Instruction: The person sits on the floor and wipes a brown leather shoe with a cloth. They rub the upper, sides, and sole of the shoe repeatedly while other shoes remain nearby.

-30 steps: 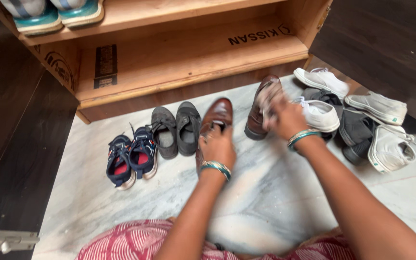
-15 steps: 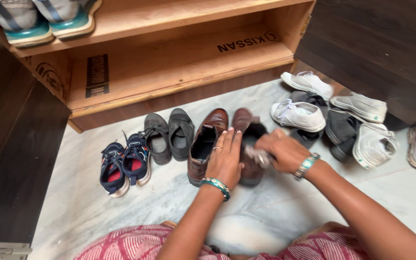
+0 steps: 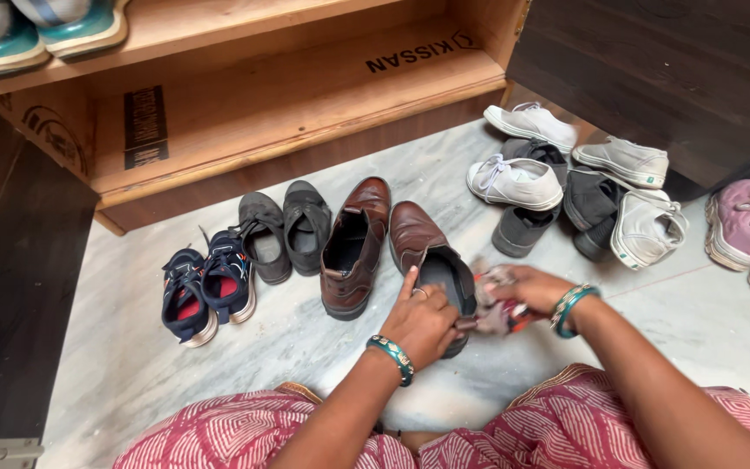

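Note:
Two brown leather shoes stand side by side on the marble floor, one to the left (image 3: pixel 353 247) and one to the right (image 3: pixel 423 247). My left hand (image 3: pixel 423 320) grips the heel end of the right-hand brown shoe, index finger raised along its opening. Just right of that heel, my right hand (image 3: pixel 527 291) is closed on a crumpled reddish-grey cloth (image 3: pixel 496 311). Both wrists wear teal bangles. My lap in red patterned fabric fills the bottom of the view.
A dark grey pair (image 3: pixel 284 227) and a navy pair with red insoles (image 3: pixel 206 282) sit left of the brown shoes. White and grey shoes (image 3: pixel 566 187) are heaped at right, pink ones (image 3: pixel 744 221) beyond. A wooden shoe rack (image 3: pixel 288 104) stands behind.
My right hand brought the second brown shoe from the right pile down beside the first. Both hands have drawn back toward me to its heel, the cloth still in my right hand.

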